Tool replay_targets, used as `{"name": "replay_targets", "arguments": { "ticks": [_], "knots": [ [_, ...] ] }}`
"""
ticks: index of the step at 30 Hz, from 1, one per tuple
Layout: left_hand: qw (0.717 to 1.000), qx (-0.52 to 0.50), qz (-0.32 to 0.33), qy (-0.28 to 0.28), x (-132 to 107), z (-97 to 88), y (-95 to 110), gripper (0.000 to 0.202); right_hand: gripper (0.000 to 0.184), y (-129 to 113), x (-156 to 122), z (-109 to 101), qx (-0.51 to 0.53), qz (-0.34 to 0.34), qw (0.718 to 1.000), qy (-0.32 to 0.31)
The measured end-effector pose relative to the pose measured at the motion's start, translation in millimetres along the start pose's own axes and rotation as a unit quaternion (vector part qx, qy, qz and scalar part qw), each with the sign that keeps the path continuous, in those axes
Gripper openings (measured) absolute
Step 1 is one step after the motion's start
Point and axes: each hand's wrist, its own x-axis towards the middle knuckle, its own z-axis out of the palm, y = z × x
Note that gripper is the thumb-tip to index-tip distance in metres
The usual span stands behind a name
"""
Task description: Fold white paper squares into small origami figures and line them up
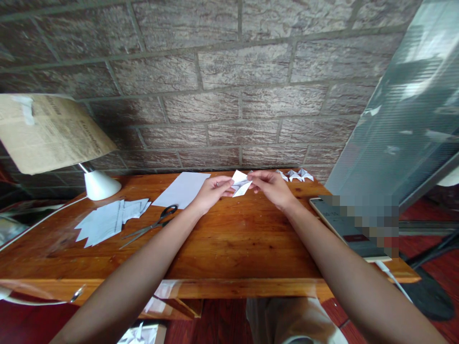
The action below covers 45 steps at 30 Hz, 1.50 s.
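Note:
A small folded piece of white paper [241, 183] is held up between my two hands, above the far part of the wooden desk. My left hand [215, 190] pinches its left side; a ring shows on one finger. My right hand [270, 186] grips the right side, with thumb and fingers closed on it. The paper has pointed flaps and a crease across its middle. Several small folded paper pieces [294, 175] stand in a row at the back edge, just right of my right hand. A plain white sheet [182, 190] lies left of my left hand.
Black-handled scissors [154, 226] lie by my left forearm, near a pile of cut paper [103, 222]. A white lamp [101, 185] with a paper-covered shade stands at the left. A tablet [344, 227] with a cable lies at the right. A brick wall [222, 110] rises behind the desk [247, 243].

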Motion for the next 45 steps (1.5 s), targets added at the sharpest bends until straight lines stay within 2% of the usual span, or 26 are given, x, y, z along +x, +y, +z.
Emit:
{"name": "replay_targets", "arguments": {
  "ticks": [7,13,23,27,31,38,45],
  "knots": [
    [0.997,0.047,0.044,0.030,-1,2.2,1,0.035,0.028,-3,-4,-1,-0.014,0.018,0.998,-0.064],
    [0.994,0.084,0.065,0.009,-3,5.0,1,0.028,0.028,-3,-4,-1,-0.040,-0.002,0.997,-0.073],
    [0.991,0.110,0.081,-0.008,-3,1.8,-5,0.029,0.031,0,-3,-3,-0.046,-0.041,0.990,-0.127],
    [0.986,0.138,0.093,-0.027,-7,4.6,-4,0.033,0.034,5,-3,-4,-0.057,-0.078,0.987,-0.127],
    [0.988,0.125,0.091,-0.030,-7,6.0,-3,0.035,0.031,6,-3,-2,-0.067,-0.096,0.985,-0.127],
    [0.992,0.096,0.081,-0.032,-7,5.6,-3,0.035,0.031,4,-3,0,-0.065,-0.074,0.987,-0.125],
    [0.991,0.099,0.073,-0.060,-10,7.6,-1,0.035,0.029,1,-5,4,-0.042,-0.065,0.989,-0.122]
  ]
}}
